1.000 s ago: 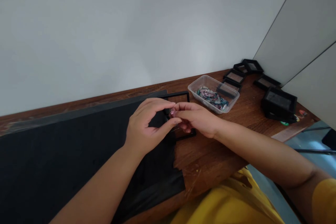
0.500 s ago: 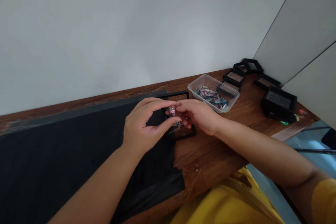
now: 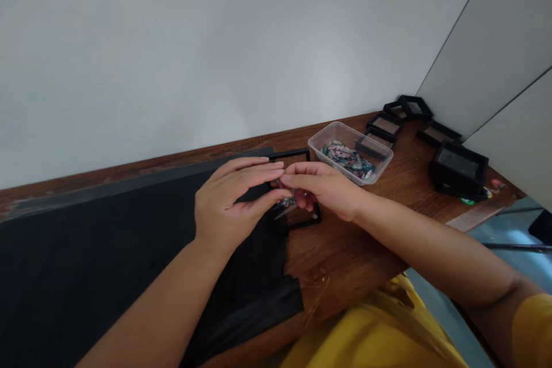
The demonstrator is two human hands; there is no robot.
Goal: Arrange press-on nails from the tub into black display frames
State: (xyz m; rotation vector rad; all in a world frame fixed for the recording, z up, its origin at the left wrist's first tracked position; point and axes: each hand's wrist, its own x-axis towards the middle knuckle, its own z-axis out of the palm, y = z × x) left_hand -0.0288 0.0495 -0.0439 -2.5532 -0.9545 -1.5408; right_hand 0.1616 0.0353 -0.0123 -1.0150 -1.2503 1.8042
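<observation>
My left hand [image 3: 235, 192] curves in from the left, its fingers bent over and its thumb below, around a small piece that is mostly hidden. Meeting it fingertip to fingertip, my right hand [image 3: 321, 187] has thumb and forefinger pinched together at the same spot. Beneath both hands lies a thin black rectangular frame [image 3: 302, 153] with a see-through middle, partly covered by the fingers. Some small shiny trinkets [image 3: 285, 202] show within it, below my left thumb. Their exact kind is too small to make out.
A clear plastic tub [image 3: 383, 168] holding many small coloured pieces [image 3: 347, 158] stands right of the hands. Several black framed boxes [image 3: 459, 167] sit by the right wall. A black mat [image 3: 107, 253] covers the left of the wooden table [image 3: 345, 253].
My left hand has shifted slightly left and its fingers have straightened a little. The pink shiny piece that showed between the fingertips is now mostly hidden. My right fingertips have closed in.
</observation>
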